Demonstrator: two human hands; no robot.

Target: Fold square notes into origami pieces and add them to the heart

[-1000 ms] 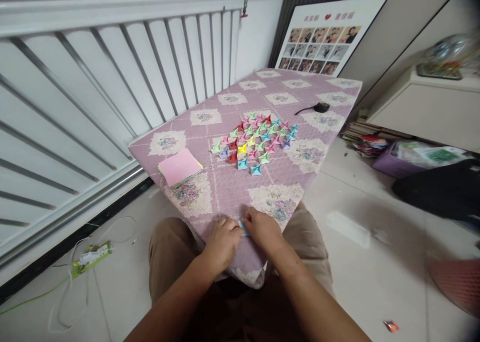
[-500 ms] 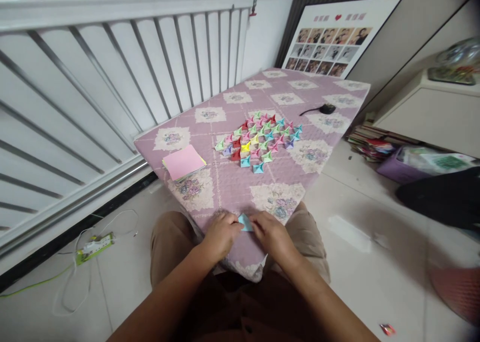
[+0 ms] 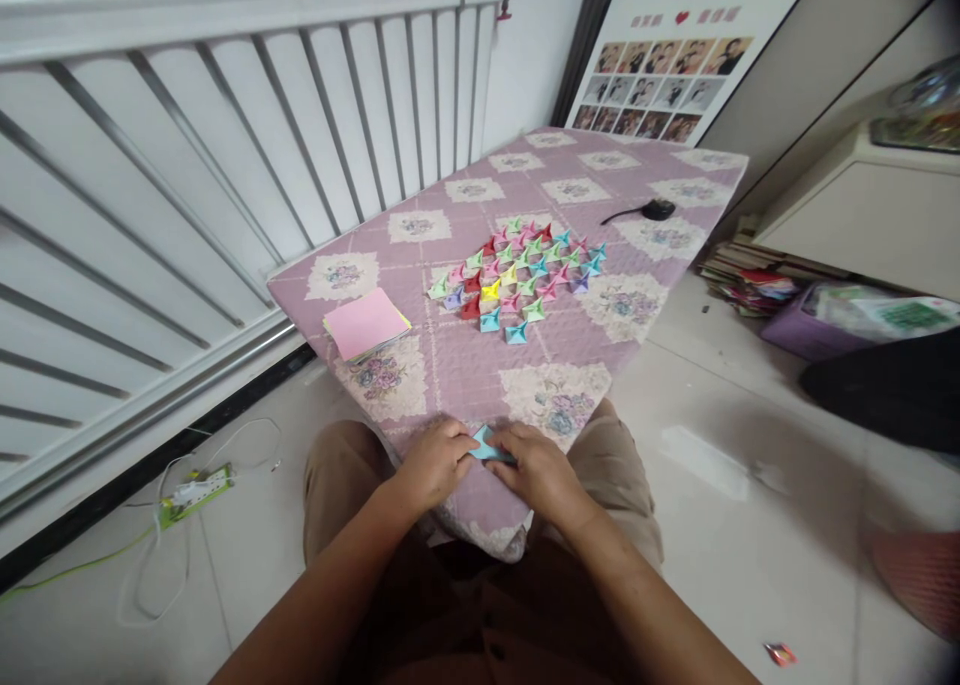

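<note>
A small light-blue folded paper (image 3: 486, 446) lies at the near corner of the table between my two hands. My left hand (image 3: 439, 457) pinches its left end, fingers closed. On the other side, my right hand (image 3: 536, 465) grips the right end with thumb and fingers. Fingertips hide parts of the folds. Farther up the cloth stand several folded paper pieces (image 3: 517, 275) in green, pink, red, blue, yellow and purple, set in slanting rows. Left of them rests a stack of square paper (image 3: 367, 323), pink on top.
A floral tablecloth (image 3: 465, 375) covers the table. Toward the far right lies a black corded object (image 3: 658, 209). A white radiator (image 3: 225, 155) runs along the left, with a power strip (image 3: 197, 495) on the floor. A photo board (image 3: 675, 60) leans behind.
The blue paper has turned slightly and its folded shape looks different. My right thumb and fingers have moved over its right part. The view has shifted a little.
</note>
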